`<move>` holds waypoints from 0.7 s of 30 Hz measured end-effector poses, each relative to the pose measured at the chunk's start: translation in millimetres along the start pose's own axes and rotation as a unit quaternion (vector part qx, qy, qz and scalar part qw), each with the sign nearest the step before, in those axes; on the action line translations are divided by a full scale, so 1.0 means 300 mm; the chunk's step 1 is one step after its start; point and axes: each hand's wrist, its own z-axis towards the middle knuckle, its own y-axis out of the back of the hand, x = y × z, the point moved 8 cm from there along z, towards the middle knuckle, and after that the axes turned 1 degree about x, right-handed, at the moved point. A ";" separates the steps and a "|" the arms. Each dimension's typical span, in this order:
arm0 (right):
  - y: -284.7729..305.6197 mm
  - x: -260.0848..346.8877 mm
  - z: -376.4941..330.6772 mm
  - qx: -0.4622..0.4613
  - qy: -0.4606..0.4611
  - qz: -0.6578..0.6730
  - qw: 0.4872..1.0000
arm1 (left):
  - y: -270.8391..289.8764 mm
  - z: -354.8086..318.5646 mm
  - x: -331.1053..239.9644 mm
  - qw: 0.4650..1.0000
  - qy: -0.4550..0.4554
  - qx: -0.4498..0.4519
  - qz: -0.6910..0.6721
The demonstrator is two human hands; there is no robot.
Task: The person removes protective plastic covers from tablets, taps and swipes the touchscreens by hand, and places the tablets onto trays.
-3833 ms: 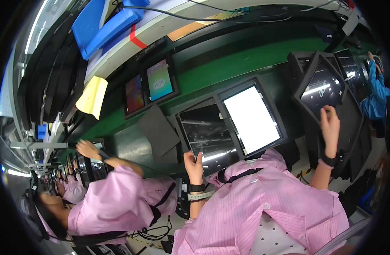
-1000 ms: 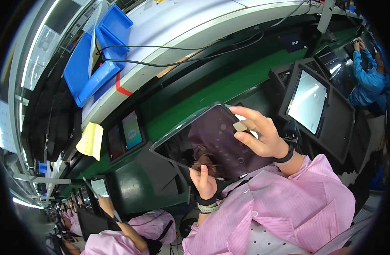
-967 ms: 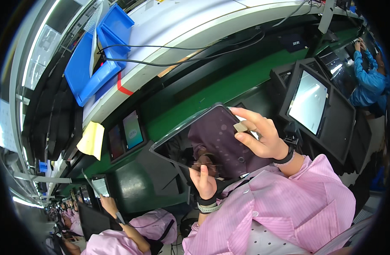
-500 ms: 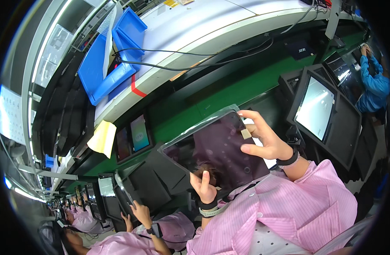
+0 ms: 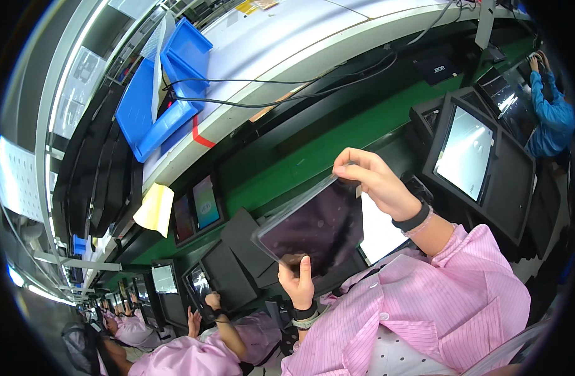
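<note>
A dark, glossy tablet [image 5: 315, 229] is held tilted in front of my chest, with smudges and reflections on its screen. My left hand [image 5: 298, 287] grips its near left corner, thumb on the glass. At the far right corner, my right hand [image 5: 378, 188] is closed in a pinch where a strip of clear film [image 5: 300, 202] runs along the far edge. Its fingertips seem to be on this film, though the exact contact is hard to see. A small tan tab [image 5: 359, 190] shows beside the right fingers. Behind the tablet lies a lit white screen [image 5: 380, 230], partly covered.
Black trays [image 5: 222, 276] lie left of the tablet; another device with a lit screen [image 5: 466, 150] rests in trays at right. Beyond the green bench [image 5: 287, 166] runs a white shelf with blue bins [image 5: 134, 116], cables and a yellow cloth [image 5: 155, 210]. A co-worker [image 5: 193, 348] sits close at left.
My right hand has moved from the tablet's right side to its far corner, now pinching. The tablet is tilted more steeply, baring more of the white screen. The co-worker's hands at left have shifted.
</note>
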 end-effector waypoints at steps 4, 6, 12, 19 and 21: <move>0.009 -0.037 0.073 -0.002 0.048 0.034 0.998 | -0.016 0.002 -0.010 0.998 -0.008 0.000 0.056; 0.009 -0.047 0.080 -0.001 0.055 0.042 0.998 | -0.010 0.001 -0.015 0.997 -0.021 -0.009 0.076; 0.004 -0.064 0.100 0.072 0.071 0.076 0.992 | -0.003 -0.003 -0.001 0.997 0.011 0.016 0.070; -0.098 -0.073 0.046 0.231 0.033 0.165 0.958 | 0.041 0.027 0.092 0.958 0.113 -0.106 -0.241; -0.102 -0.129 -0.021 0.320 -0.001 0.051 0.946 | 0.062 0.025 0.148 0.910 0.157 -0.150 -0.354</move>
